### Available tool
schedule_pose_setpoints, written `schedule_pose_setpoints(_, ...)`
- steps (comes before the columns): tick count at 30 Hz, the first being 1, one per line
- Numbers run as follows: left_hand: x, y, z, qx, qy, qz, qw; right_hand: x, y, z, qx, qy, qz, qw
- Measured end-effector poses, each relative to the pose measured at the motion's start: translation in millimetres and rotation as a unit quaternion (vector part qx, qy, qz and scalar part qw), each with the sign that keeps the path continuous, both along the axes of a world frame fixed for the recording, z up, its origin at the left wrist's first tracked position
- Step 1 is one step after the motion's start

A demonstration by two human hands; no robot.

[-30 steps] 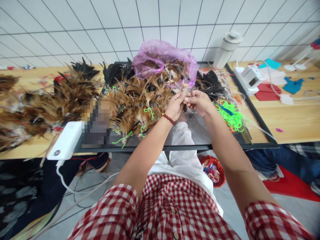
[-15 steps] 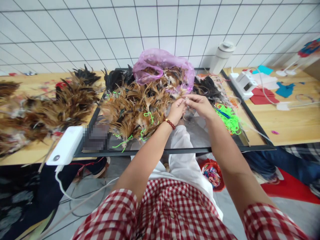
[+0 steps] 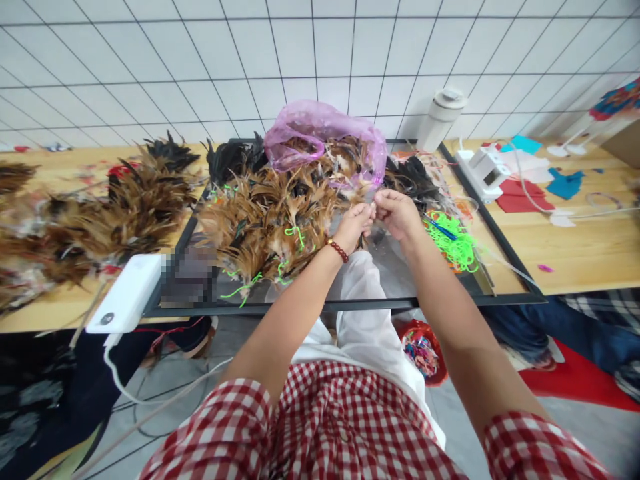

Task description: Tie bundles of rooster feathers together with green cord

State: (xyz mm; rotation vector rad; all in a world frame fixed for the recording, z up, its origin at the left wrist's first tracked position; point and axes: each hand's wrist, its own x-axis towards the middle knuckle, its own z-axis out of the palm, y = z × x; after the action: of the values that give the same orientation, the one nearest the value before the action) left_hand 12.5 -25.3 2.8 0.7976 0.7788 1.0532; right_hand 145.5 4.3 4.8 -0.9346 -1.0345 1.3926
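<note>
Near the middle of the frame, the left hand [image 3: 353,228], with a dark red beaded bracelet [image 3: 339,251] at its wrist, and the right hand [image 3: 397,212] nearly meet, fingertips pinched close; what they pinch is too small to tell. Just left of them spreads a heap of brown feather bunches [image 3: 270,213], some tied with bright green cord. Behind it, at upper centre, a translucent purple plastic bag [image 3: 320,120] holds more feathers. Right of the hands, a tangle of neon green cord [image 3: 457,248] lies under a blue pen-like tool [image 3: 441,227].
</note>
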Motion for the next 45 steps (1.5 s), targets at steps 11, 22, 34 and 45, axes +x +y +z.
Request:
schedule_pose_setpoints(11, 0.2, 0.9, -0.7, -0.016, -0.005, 0.013, 1.0, -2.8, -5.4, -4.3, 0.01, -0.079, 0.032, 0.996)
schedule_pose_setpoints(22, -12.6, 19.5, -6.0, 0.032, 0.085, 0.22, 0.971, 46.9, 30.8, -13.7, 0.097, -0.047, -0.2, 0.974)
schedule_pose_setpoints(34, -8.3, 20.4, -8.8, 0.25, 0.124, 0.221, 0.935, -6.0, -1.9, -2.5, 0.093, -0.108, -0.055, 0.988)
schedule_pose_setpoints(45, -6.5, 19.7, -9.3, 0.204, 0.097, 0.173, 0.959, -10.2, -2.0, -7.2, 0.044, -0.105, -0.018, 0.993)
